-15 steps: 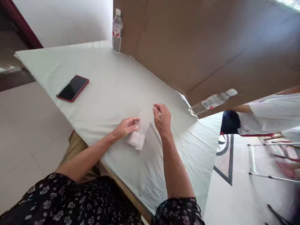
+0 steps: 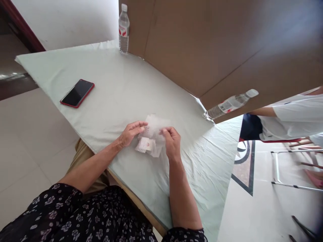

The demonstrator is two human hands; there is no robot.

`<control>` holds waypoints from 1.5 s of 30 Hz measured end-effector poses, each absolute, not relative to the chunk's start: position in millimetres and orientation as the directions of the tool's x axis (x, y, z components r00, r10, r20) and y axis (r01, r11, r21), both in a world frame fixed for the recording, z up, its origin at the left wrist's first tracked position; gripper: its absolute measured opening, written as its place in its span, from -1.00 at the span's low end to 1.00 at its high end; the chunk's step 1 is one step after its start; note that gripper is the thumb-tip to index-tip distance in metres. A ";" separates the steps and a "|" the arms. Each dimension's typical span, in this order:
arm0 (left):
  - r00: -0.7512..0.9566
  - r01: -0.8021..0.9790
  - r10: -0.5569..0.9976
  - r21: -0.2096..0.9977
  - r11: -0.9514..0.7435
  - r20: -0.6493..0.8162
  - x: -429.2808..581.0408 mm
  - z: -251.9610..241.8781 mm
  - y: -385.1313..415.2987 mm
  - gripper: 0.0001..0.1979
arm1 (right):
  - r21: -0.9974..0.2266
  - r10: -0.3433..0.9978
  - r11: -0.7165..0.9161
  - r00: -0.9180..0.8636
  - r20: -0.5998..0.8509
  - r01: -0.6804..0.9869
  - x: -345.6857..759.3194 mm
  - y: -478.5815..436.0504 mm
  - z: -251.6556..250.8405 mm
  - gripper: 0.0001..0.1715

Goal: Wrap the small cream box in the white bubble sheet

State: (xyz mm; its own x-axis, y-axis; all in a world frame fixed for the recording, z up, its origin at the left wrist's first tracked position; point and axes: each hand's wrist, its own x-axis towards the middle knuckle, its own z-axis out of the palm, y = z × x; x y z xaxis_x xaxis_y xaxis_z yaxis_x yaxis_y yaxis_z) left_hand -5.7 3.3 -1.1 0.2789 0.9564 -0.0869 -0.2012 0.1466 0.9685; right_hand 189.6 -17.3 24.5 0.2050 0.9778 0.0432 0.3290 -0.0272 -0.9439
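A sheet of translucent white wrap (image 2: 153, 125), probably bubble wrap, lies partly unfolded on the cloth between my hands. At its near end sits a small white bundle (image 2: 145, 144) with a bumpy surface and a tiny reddish mark. My left hand (image 2: 131, 132) holds the sheet's left edge between thumb and fingers. On the other side, my right hand (image 2: 172, 139) pinches the right edge between thumb and forefinger. What the bundle contains is hidden.
A pale green cloth covers the table (image 2: 101, 84). A red-cased phone (image 2: 77, 93) lies at the left. Brown panels (image 2: 202, 43) stand along the far side, with one water bottle (image 2: 123, 30) at the left and another (image 2: 229, 105) at the right. A person in white (image 2: 292, 117) sits beyond.
My right hand has come down and now pinches the wrap. The sheet is spread wider, and the reddish mark on the bundle now shows. My left hand has shifted slightly left and up.
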 end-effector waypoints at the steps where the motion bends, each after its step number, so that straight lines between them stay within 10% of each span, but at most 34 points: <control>1: 0.237 -0.114 0.970 0.991 0.075 -0.046 -5.6 0.7 3.2 -0.57 | -0.976 0.978 -0.050 0.209 -0.004 0.213 194.3 -18.8 21.7 -0.74; 6: 0.087 0.343 0.952 0.889 -0.304 0.292 -3.1 1.7 0.7 -0.75 | -0.976 0.976 -0.174 0.106 -0.189 -0.134 200.7 -23.5 10.0 -0.62; 14: 0.087 0.485 0.987 0.859 -0.162 0.136 4.5 5.6 0.8 -0.63 | -0.923 0.973 -0.213 -0.155 -0.171 -0.320 180.1 -28.3 11.0 -0.58; 18: 0.116 0.255 0.993 0.966 -0.037 0.008 -0.8 5.5 7.9 -0.74 | -0.921 0.981 -0.182 0.006 -0.196 -0.346 185.4 -25.4 7.4 -0.58; 25: -0.141 -0.239 0.970 0.957 0.161 -0.199 -12.3 4.5 23.6 -0.76 | -0.992 0.919 -0.084 0.378 -0.112 -0.091 213.2 -15.5 -3.9 -0.65; 34: -0.309 0.238 0.926 0.960 -0.144 0.215 -18.0 6.4 20.0 -0.58 | -0.934 0.898 0.075 0.384 0.216 0.350 216.9 -30.1 27.6 -0.64; 39: 0.073 0.530 0.867 0.717 -0.453 0.493 -23.8 27.8 -1.7 -0.69 | -0.897 0.999 0.045 -0.009 0.045 0.439 208.2 -48.8 46.4 -0.40; 45: 0.459 0.446 0.876 0.814 -0.373 0.150 -45.5 43.2 -29.2 -0.30 | -0.903 0.985 0.136 -0.156 0.078 0.407 211.3 -81.3 48.2 -0.78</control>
State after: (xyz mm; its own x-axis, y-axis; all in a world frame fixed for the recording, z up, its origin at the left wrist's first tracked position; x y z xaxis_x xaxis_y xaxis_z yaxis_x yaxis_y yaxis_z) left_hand -45.5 -29.2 43.2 0.4589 0.8758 0.1498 0.4458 -0.3728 0.8138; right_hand 211.3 -81.3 48.2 -0.1564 0.9846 0.0777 0.4067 0.1359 -0.9034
